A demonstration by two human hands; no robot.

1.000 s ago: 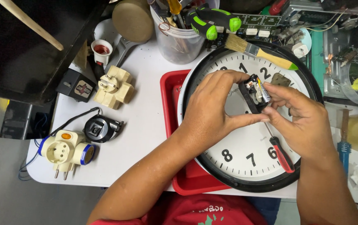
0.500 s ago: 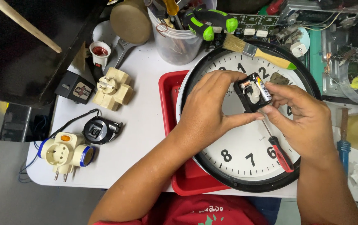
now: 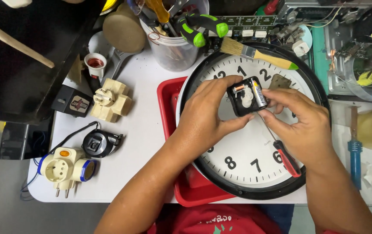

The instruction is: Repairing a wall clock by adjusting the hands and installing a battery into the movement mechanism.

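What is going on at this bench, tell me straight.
A person holds a small black clock movement in both hands above a large round wall clock lying face up. The left hand grips it from the left side, the right hand from the right. A battery sits in the movement. A red-handled screwdriver lies on the dial, and the clock rests partly on a red tray.

Both hands cover several numerals of the wall clock.
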